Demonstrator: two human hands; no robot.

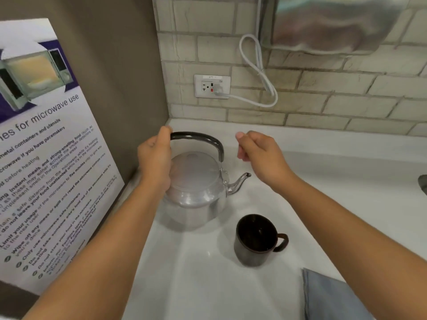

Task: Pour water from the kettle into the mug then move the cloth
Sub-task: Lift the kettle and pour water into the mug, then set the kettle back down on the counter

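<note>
far to the left a big poster (41,158) about microwave use leans on the brown wall. next comes the left hand (155,161). it is by the left end of the kettle's black handle (198,137), with the fingers bent over that end, but i cannot tell if it really has hold of the handle or only touches it. the kettle (196,190) is shiny metal and sits on the white counter (196,285) near the corner, with its spout (240,182) pointing right. i think it will be heavy if it is full of water, and the smooth metal body looks slippery and could be hot, so the black handle on top is the good place to hold it. a hand in the middle of the handle should keep it from swinging.

the dark mug (255,240) stands a bit nearer and to the right of the kettle, not touching it, with its own handle pointing right. it looks hard and light, so it could tip if it gets bumped.

the right hand (261,155) is in the air above the spout, fingers loosely curled, holding nothing.

the blue-grey cloth (335,299) lies folded at the bottom right of the counter. it looks soft and floppy, so a pinch at an edge should lift it
</note>
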